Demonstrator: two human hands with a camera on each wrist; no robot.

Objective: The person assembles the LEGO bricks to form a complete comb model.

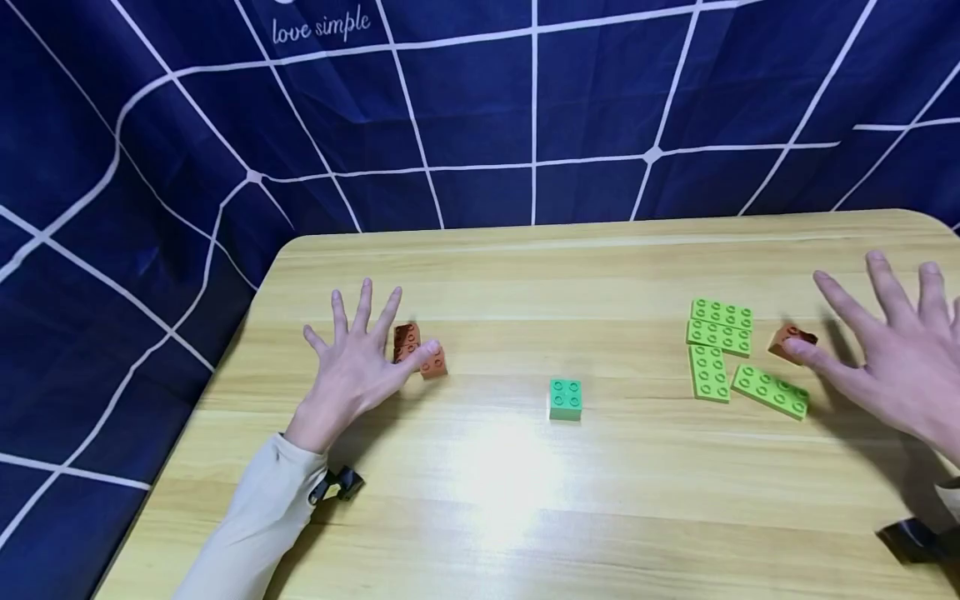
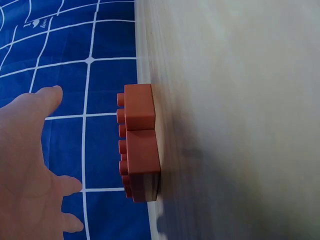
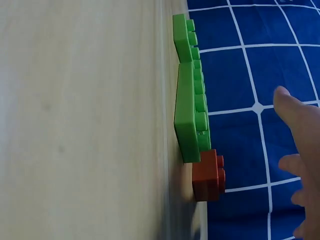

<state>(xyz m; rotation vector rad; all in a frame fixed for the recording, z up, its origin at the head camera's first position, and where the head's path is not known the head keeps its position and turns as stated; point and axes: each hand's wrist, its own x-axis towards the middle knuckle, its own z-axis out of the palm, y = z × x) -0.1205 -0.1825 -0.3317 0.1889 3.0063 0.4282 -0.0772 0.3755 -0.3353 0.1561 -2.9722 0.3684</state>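
Note:
My left hand (image 1: pixel 360 358), fingers spread, hovers beside several reddish-brown toy bricks (image 1: pixel 433 363) and partly covers them in the head view. In the left wrist view the brown bricks (image 2: pixel 142 150) stand apart from that hand, studs facing it. At the right, my spread right hand (image 1: pixel 903 358) hangs over the table near a single brown brick (image 1: pixel 784 345), its thumb overlapping the brick in the head view. The right wrist view shows a gap between this hand (image 3: pixel 305 145) and the brown brick (image 3: pixel 206 175). Neither hand holds anything.
Several flat lime-green bricks (image 1: pixel 708 372) lie left of the right hand, one of them (image 1: pixel 771 392) set at an angle. A square green brick (image 1: pixel 566 400) stands mid-table. Behind the wooden table (image 1: pixel 480 292) hangs a dark blue cloth (image 1: pixel 480 108) with white lines.

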